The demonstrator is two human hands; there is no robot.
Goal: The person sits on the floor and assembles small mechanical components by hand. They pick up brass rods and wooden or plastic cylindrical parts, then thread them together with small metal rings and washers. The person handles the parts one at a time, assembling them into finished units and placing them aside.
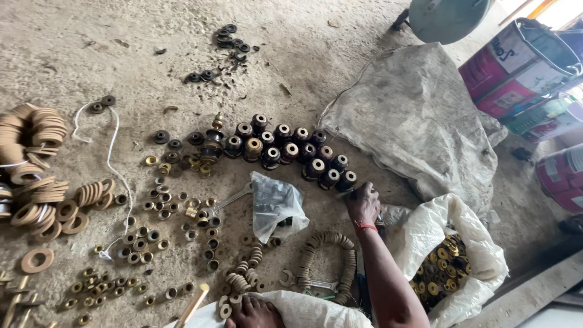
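My right hand (363, 203) reaches out across the dirt floor, a red thread around its wrist. Its fingers curl down onto the last black round bushing (347, 180) at the right end of a cluster of black bushings with pale centres (285, 150). The fingertips are hidden under the hand. My left hand is not visible. What looks like a bare foot (255, 313) rests at the bottom edge beside white cloth (316, 313).
A crumpled clear plastic bag (274, 206) and a spanner (228, 200) lie left of the hand. An open white sack of brass and black rings (467, 243), a grey sack (419, 115) and paint buckets (522, 67) are on the right. Brass rings (146, 240) and tan washers (36, 164) cover the left.
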